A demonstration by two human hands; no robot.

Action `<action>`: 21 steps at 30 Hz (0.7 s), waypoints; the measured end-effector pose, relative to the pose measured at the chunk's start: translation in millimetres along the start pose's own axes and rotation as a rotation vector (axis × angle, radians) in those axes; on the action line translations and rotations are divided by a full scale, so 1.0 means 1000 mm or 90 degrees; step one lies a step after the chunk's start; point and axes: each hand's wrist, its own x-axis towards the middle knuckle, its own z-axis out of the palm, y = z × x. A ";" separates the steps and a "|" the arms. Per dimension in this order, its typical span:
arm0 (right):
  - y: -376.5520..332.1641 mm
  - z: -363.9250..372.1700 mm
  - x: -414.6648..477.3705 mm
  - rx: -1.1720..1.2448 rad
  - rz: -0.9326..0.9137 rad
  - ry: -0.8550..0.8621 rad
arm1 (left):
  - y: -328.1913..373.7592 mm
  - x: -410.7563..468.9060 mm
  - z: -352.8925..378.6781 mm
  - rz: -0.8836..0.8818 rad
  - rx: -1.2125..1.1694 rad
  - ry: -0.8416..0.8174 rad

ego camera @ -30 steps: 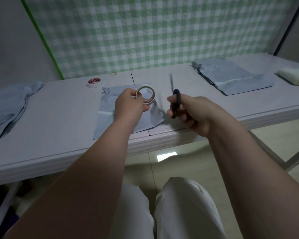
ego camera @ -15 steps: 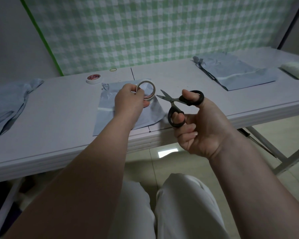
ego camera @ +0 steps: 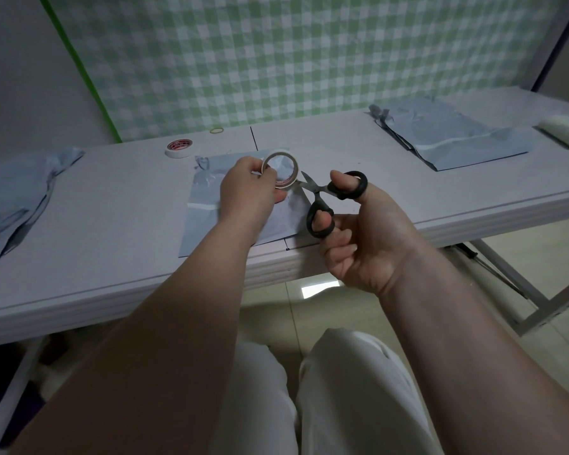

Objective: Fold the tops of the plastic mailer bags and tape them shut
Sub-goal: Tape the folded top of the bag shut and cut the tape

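Gripping a tape roll [ego camera: 280,169] upright above the folded mailer bag [ego camera: 207,205] on the table [ego camera: 112,224], the left hand [ego camera: 247,188] holds steady; the right hand [ego camera: 368,238] holds scissors [ego camera: 326,198], blades parted, tips pointing left, just beside the roll's right edge.

Both hands raised, left hand [ego camera: 247,188] pinching, right hand [ego camera: 365,238] curled.

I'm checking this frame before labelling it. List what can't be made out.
- Any pulled strip from the tape roll: head view, too thin to see; left hand covers that side.
- Middle of the mailer bag: covered by the left hand and forearm.
- Bag pile: cut by the left edge.
- Spare roll label: too small.
- Scissors handles: partly wrapped by the right hand.
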 end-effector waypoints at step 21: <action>0.005 0.003 0.007 -0.081 -0.061 0.031 | 0.001 -0.003 -0.001 0.027 0.013 -0.005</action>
